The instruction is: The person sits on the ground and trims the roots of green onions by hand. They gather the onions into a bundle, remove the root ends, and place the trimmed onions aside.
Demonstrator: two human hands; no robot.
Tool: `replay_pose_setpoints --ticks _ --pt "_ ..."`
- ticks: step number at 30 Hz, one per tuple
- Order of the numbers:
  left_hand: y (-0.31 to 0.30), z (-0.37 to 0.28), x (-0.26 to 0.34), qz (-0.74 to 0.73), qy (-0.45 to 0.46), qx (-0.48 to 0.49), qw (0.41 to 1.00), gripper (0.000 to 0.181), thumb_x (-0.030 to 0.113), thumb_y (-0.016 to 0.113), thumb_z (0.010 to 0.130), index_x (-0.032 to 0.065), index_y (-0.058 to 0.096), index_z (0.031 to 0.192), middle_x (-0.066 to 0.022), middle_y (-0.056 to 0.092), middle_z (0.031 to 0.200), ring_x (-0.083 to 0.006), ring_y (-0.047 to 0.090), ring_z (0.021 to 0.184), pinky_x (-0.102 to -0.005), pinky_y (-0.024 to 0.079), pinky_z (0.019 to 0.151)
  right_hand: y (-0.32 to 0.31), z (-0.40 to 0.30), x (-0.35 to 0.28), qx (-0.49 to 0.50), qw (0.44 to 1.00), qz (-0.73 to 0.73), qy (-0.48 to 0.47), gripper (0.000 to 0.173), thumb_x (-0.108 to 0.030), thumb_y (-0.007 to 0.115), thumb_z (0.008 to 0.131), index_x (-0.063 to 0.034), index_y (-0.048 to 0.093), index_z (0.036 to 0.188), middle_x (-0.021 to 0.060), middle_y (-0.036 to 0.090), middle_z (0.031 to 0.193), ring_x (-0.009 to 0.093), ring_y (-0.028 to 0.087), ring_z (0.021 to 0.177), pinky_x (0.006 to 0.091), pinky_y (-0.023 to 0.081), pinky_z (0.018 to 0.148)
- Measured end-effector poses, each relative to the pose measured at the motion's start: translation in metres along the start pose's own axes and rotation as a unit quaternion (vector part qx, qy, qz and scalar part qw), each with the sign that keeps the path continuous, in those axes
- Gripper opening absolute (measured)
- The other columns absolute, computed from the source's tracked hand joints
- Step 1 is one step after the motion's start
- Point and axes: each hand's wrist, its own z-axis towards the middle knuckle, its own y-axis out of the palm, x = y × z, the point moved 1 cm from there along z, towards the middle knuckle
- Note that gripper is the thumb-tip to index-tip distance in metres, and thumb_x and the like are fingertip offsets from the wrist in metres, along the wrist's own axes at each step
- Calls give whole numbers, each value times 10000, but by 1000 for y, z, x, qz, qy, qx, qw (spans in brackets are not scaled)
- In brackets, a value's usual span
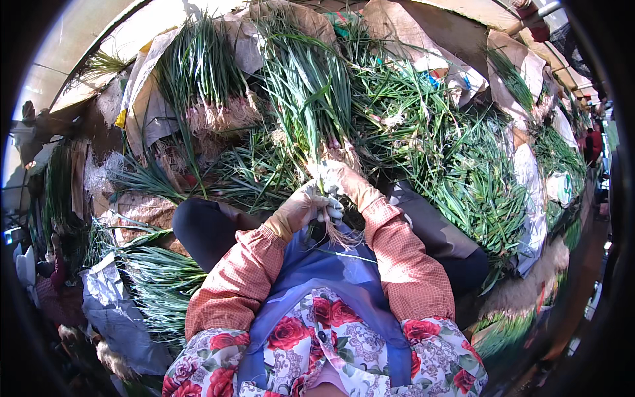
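Note:
Gloved, my left hand (302, 206) closes around a small green plant, maybe a scallion or young garlic, whose pale stem and stringy roots (337, 233) hang down over my blue apron (327, 278). My right hand (342, 181), in a light glove too, is closed at the same plant's stem, touching the left one. Just beyond both hands lies a large bundle of long green leaves (307, 89), its roots towards me. A second bundle (203, 64) rests to the upper left, with bushy pale roots.
Loose green leaves (476, 183) are heaped at right beside my leg. More bunches (163, 278) lie at left by a silvery sheet (119, 317). Brown sacking (397, 30) lines the far side. At the far left sits another person (57, 293); others are at the right edge.

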Motion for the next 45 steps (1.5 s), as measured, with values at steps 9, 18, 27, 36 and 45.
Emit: replay_pose_setpoints --ticks 9,18,27,36,45 --pt "2 7 -23 -78 85 63 991 162 46 543 901 17 518 1058 -162 673 845 -248 679 716 -317 546 614 15 -30 17 117 923 338 -139 342 -224 563 946 -1 583 1205 24 608 858 120 581 725 262 487 655" --pt "14 -8 -19 -27 141 39 989 563 53 619 869 65 345 1361 -167 670 879 -242 681 730 -271 524 561 -54 -38 -28 125 963 168 -169 391 -339 473 1004 -8 572 1186 2 584 714 68 480 551 224 383 488" --pt "-10 -53 38 35 34 -5 999 772 -5 576 811 81 237 1499 -149 639 873 -215 640 682 -279 516 619 -38 -49 -23 -8 752 -610 -251 217 -351 584 906 -139 614 938 122 637 757 337 637 685 438 489 601" --pt "20 17 81 -134 220 -12 966 520 -65 509 787 -11 449 1301 -202 657 1022 -257 656 797 -318 506 614 -104 22 -23 180 850 -495 -18 404 -423 541 909 -31 590 989 178 695 891 336 686 851 420 528 738" --pt "-7 62 41 96 170 174 965 217 46 660 844 32 496 985 -101 641 768 -115 599 559 -243 513 461 -15 -33 -22 83 887 -422 -171 426 -451 624 872 -76 588 1072 89 649 740 232 647 642 358 509 567"
